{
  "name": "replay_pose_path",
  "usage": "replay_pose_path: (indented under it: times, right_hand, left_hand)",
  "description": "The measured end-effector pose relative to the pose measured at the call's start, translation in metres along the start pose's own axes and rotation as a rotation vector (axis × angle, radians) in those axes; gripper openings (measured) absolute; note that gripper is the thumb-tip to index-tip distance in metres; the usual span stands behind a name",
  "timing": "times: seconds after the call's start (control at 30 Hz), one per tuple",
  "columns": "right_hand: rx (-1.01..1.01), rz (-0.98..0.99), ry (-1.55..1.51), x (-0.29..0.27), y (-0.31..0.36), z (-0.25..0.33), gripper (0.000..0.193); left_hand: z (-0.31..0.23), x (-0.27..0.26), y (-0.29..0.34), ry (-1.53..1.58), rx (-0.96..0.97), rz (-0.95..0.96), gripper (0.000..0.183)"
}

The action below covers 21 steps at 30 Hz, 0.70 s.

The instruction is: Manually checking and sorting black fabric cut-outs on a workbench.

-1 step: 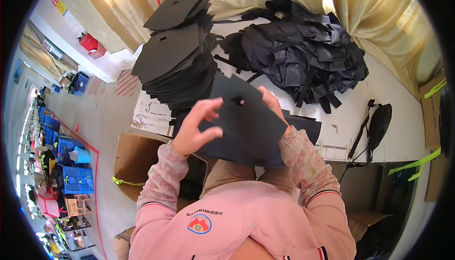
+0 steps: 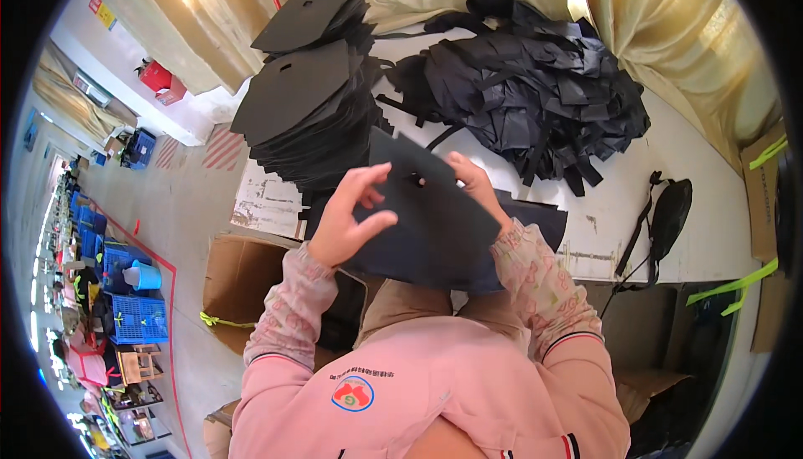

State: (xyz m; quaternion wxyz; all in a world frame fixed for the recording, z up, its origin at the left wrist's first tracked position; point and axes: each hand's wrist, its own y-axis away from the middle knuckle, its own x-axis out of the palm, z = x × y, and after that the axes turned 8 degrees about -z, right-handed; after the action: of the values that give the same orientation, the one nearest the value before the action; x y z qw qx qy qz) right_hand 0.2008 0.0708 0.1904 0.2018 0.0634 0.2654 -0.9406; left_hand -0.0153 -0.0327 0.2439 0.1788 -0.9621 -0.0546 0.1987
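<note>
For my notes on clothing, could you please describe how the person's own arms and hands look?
The left hand and right hand are bare. Wrinkled, pale lower sleeves carry a pink pattern. Above them, the pink shirt has cuffs with dark and red lines.

The panel (image 2: 439, 233) over the table's near edge is plain black. Black, too, are the stacked sheets (image 2: 288, 95) along its left edge and the strap heap (image 2: 535, 95) toward its far edge, with a greyish sheen. The table (image 2: 611, 195) is white, marked grey-brown at the near left corner. Pale sleeve covers (image 2: 539, 275) carry a pink print; the shirt (image 2: 468, 367) is pink, the curtains (image 2: 677, 32) gold.
</note>
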Motion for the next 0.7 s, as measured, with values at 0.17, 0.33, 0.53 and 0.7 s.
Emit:
replay_pose_path:
  times: [0.17,0.33,0.53,0.7]
  right_hand:
    - [0.302,0.138,-0.421,0.007,0.003,-0.005,0.017]
    - [0.694,0.272,-0.761,-0.029,-0.011,0.022,0.035]
    - [0.375,0.62,-0.263,-0.057,-0.025,0.035,0.047]
    - [0.698,0.582,-0.172,-0.092,-0.023,-0.019,0.052]
  left_hand:
    - [0.027,0.038,-0.014,-0.038,0.157,-0.12,0.024]
    - [0.012,0.047,-0.024,-0.198,0.302,-0.192,0.014]
    - [0.01,0.038,-0.034,-0.307,0.403,-0.033,0.014]
    - [0.016,-0.013,-0.027,0.178,-0.1,-0.193,0.008]
